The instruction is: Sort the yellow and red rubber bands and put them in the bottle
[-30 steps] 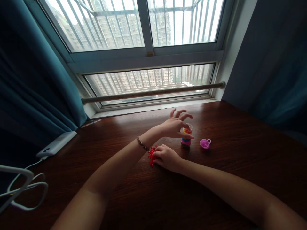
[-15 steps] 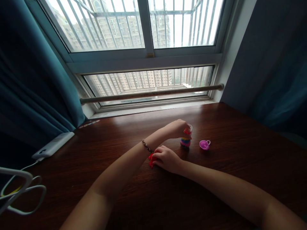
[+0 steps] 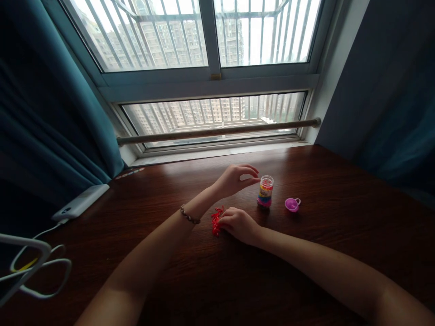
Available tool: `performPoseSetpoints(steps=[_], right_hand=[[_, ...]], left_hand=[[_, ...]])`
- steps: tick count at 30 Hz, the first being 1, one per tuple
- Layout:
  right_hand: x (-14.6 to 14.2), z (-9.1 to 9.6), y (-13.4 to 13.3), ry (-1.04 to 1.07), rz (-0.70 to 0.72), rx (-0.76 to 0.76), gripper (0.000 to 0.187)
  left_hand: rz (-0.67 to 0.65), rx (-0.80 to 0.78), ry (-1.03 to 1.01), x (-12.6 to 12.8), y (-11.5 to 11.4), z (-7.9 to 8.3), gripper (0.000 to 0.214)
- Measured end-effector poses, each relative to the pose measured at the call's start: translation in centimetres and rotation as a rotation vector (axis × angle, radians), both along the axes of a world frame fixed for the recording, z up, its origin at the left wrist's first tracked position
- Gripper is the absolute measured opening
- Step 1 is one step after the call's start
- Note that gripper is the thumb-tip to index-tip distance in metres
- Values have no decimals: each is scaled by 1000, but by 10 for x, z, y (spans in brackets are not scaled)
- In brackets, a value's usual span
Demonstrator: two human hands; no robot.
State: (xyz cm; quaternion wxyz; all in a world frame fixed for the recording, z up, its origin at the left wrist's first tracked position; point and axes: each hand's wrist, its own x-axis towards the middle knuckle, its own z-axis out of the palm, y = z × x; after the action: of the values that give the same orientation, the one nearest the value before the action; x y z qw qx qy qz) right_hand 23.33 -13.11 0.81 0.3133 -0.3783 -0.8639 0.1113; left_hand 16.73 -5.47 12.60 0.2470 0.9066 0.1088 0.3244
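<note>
A small clear jar [image 3: 265, 190] filled with coloured layers stands upright on the dark wooden table [image 3: 190, 280]. My left hand [image 3: 235, 178] hovers just left of the jar's mouth, thumb and fingertips drawn near each other, holding nothing I can see. My right hand [image 3: 238, 223] rests on the table in front of the jar, its fingers curled over a small heap of red pieces [image 3: 215, 219]. A pink lid with a loop [image 3: 292, 204] lies to the right of the jar.
A white power bank [image 3: 80, 201] with a cable lies at the table's left edge, beside white looped wire hangers [image 3: 32, 267]. Teal curtains hang left and right. A window with a rail [image 3: 217, 130] runs along the far side.
My left hand was over the jar's mouth with fingers closed; it has drawn back to the left, leaving the jar's top uncovered. My right hand stays on the red pieces.
</note>
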Motion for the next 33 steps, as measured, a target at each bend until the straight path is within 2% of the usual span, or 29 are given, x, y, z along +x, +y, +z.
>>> performPoseSetpoints(steps=[3, 7, 10, 12, 15, 18, 24, 28, 33], right_hand=[[0, 0, 1, 53, -29, -18, 16], [1, 3, 5, 264, -141, -112, 10], [3, 7, 8, 458, -186, -219, 11], [4, 9, 10, 547, -222, -300, 13], [6, 10, 13, 631, -267, -412, 16], [5, 11, 15, 712, -279, -481, 21], [3, 19, 10, 759, -281, -511, 20], [0, 22, 7, 821, -277, -588, 22], [0, 23, 6, 854, -256, -619, 25]], left_hand=[[167, -57, -99, -33, -8, -21, 19], [329, -185, -80, -77, -16, -61, 19], [415, -273, -81, -99, -18, -86, 22], [454, -338, -90, -106, -19, -95, 22], [462, -392, -104, -108, -21, -99, 21], [412, -412, -101, -107, -25, -98, 21], [374, -459, -105, -106, -29, -101, 20], [349, -473, -122, -107, -30, -101, 19], [314, -608, -207, -106, -33, -98, 24]])
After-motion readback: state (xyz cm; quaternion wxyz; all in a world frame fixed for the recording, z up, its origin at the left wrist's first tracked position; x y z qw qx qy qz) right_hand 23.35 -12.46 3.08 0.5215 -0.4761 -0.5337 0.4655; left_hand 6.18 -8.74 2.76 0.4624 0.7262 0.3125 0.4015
